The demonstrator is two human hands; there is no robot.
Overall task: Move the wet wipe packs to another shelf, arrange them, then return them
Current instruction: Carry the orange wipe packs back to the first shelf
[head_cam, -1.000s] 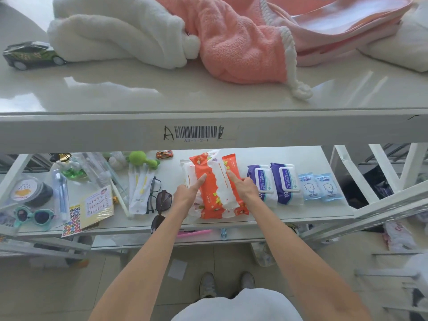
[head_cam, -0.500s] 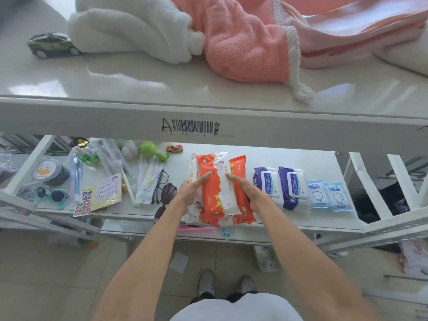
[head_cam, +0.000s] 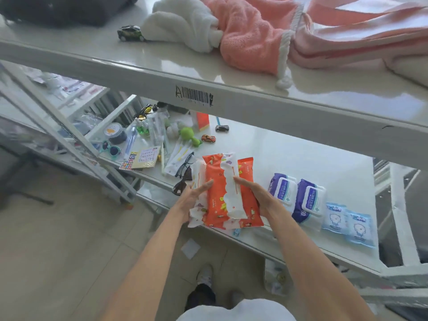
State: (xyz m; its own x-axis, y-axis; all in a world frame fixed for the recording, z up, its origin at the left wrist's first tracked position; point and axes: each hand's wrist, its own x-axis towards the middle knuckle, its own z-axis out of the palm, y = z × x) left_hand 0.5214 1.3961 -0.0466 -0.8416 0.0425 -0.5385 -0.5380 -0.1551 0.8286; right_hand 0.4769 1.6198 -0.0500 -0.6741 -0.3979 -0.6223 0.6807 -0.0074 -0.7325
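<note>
Both hands grip a bundle of orange-and-white wet wipe packs [head_cam: 225,193] over the front edge of the lower shelf [head_cam: 301,158]. Left hand [head_cam: 193,199] on the bundle's left side, fingers [head_cam: 206,184] spread flat over the top face of the left pack, thumb not visible. Right hand [head_cam: 256,193] on the right side, fingers [head_cam: 240,181] curled over the top of the white-striped pack, palm against the right edge. Bundle clamped between the two hands, near end sticking out past the shelf edge; cannot tell if the far end touches the shelf.

Just right of the right hand: two purple wipe packs [head_cam: 297,193] with white flip lids lying flat on the shelf, then two small light-blue wipe sachets [head_cam: 348,222] beside them, near the shelf front. Left of the bundle: black glasses [head_cam: 185,164], brown sunglasses [head_cam: 181,185], sticker sheet [head_cam: 140,158], green toy [head_cam: 188,135], small orange toy car [head_cam: 208,138].

Upper shelf [head_cam: 162,72] carries a pink towel [head_cam: 254,35], white towel [head_cam: 185,22], dark toy car [head_cam: 130,33].
</note>
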